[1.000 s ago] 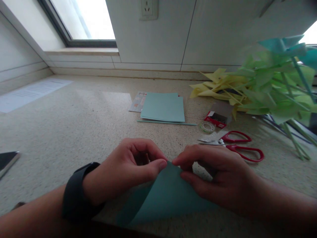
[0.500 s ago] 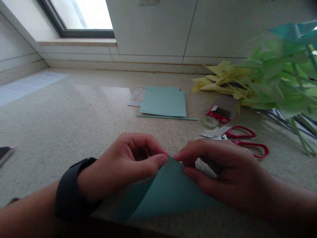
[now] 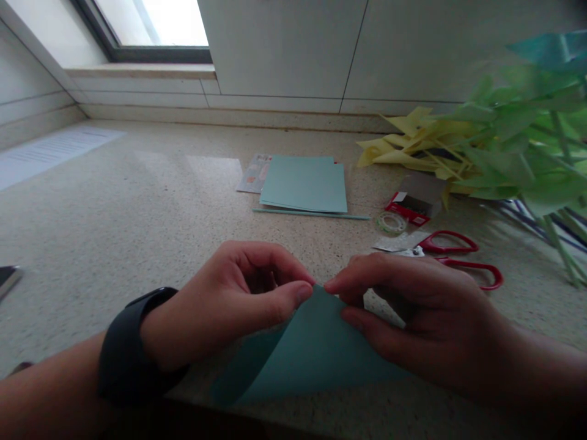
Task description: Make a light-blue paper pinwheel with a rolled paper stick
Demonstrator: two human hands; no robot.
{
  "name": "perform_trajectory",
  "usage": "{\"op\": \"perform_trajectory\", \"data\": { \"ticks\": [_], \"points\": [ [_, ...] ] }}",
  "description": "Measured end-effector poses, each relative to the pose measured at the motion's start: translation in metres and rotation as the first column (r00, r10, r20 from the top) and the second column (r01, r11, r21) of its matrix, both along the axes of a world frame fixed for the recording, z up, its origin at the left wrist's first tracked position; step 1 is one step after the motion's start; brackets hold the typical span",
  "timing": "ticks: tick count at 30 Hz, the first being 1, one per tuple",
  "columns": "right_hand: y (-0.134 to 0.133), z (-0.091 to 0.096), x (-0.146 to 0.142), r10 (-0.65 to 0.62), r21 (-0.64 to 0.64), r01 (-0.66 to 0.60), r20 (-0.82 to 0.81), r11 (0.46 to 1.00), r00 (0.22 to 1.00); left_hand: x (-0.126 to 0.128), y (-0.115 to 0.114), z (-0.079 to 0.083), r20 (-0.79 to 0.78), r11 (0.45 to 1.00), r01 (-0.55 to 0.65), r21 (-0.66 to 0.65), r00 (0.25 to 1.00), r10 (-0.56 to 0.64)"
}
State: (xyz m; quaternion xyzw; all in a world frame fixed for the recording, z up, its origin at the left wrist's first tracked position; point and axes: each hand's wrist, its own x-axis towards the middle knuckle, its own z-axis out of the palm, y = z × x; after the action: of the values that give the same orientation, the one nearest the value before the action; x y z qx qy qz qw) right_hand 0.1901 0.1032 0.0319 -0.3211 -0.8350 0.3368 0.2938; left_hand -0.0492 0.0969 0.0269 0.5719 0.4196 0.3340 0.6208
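Observation:
A teal paper sheet (image 3: 312, 351) lies folded over on the speckled counter (image 3: 137, 208) near its front edge, its tip raised between my hands. My left hand (image 3: 238, 299), with a black watch on the wrist, pinches that tip with thumb and fingers. My right hand (image 3: 413, 311) pinches the same tip from the right, its other fingers resting on the sheet. Both hands are closed on the paper.
Behind my hands lie a stack of light blue sheets (image 3: 303, 184) and a thin stick (image 3: 312, 214). To the right are red scissors (image 3: 454, 256), a tape roll (image 3: 391, 222), a small red box (image 3: 408, 211) and a heap of yellow and green paper pinwheels (image 3: 495, 153). A dark object (image 3: 7, 278) sits at the left edge.
The camera has tilted down a little. My hands still pinch the tip of the teal sheet and have hardly moved.

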Motion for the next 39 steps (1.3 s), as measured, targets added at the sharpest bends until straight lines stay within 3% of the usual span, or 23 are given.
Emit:
{"op": "perform_trajectory", "data": {
  "ticks": [8, 39],
  "points": [
    [-0.0014, 0.0003, 0.0009, 0.004, -0.012, -0.004, -0.006, 1.000, 1.000, 0.0004, 0.0001, 0.0006, -0.043, 1.000, -0.002, 0.027, 0.999, 0.004],
    [-0.0005, 0.0030, 0.0000, 0.002, -0.003, -0.002, 0.012, 1.000, 1.000, 0.0003, -0.0020, -0.0013, 0.038, 1.000, -0.016, -0.001, 0.999, 0.016]
  ]
}}
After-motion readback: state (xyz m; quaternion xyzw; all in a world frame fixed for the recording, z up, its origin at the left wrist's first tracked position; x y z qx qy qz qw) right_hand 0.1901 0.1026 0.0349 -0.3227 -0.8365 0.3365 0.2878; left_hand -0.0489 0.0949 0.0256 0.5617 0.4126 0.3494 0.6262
